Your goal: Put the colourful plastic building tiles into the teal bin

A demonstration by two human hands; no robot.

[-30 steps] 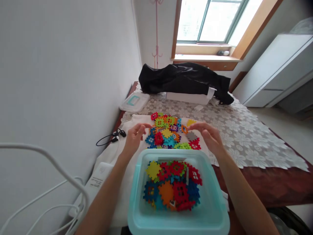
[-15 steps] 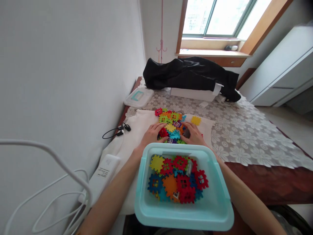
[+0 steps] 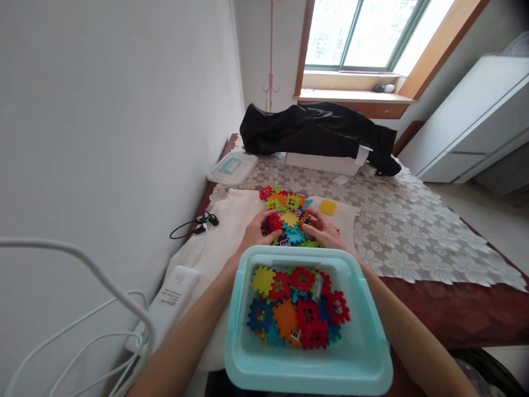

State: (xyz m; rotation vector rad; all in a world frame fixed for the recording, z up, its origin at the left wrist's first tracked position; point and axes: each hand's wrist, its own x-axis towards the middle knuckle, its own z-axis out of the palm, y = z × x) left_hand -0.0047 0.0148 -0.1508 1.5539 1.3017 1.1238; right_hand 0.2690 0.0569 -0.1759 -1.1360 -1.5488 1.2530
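Head view: teal bin (image 3: 374, 353) holds colorful tiles (image 3: 298, 306).

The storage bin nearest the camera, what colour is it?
Light teal bin, seen in the head view.

A heap of flat, toothed plastic tiles (image 3: 289, 218) — red, yellow, green, blue, orange, some with little window cut-outs — lies jumbled on a white cloth (image 3: 231, 220). One yellow tile (image 3: 328, 207) lies flat just beside the heap — apart from it, on the same cloth.
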